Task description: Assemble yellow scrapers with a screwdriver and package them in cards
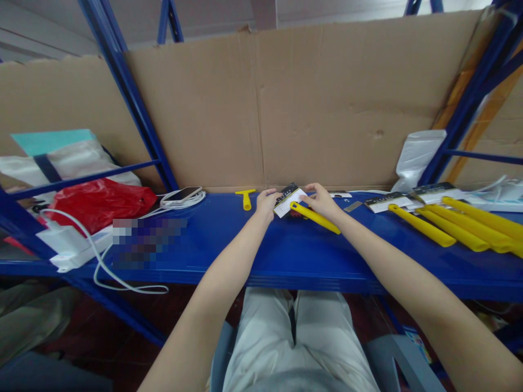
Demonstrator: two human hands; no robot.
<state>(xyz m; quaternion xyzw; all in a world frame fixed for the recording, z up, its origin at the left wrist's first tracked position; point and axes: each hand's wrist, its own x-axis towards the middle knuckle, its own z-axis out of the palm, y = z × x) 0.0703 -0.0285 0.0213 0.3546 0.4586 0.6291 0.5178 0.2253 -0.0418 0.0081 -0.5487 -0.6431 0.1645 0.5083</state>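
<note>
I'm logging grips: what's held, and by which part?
The black-and-white card, by opposite edges: left hand on its left, right hand on its right.

Faces a tall wall of brown corrugated cardboard (335,109), upright behind a long, smooth, blue-painted worktop (204,228), creased vertically near the middle and uneven along the top. Has a slanting blue metal post (129,98) at picture left and another at picture right, each with a thin blue crossbar (81,179) running outward. Opens above the cardboard onto a pale grey surface (216,16), ceiling or upper wall, hard to tell which. Drops below to a dark reddish floor (110,343) and a grey plastic chair (384,348). Looks softly lit above, dim and shadowed underneath.
</note>
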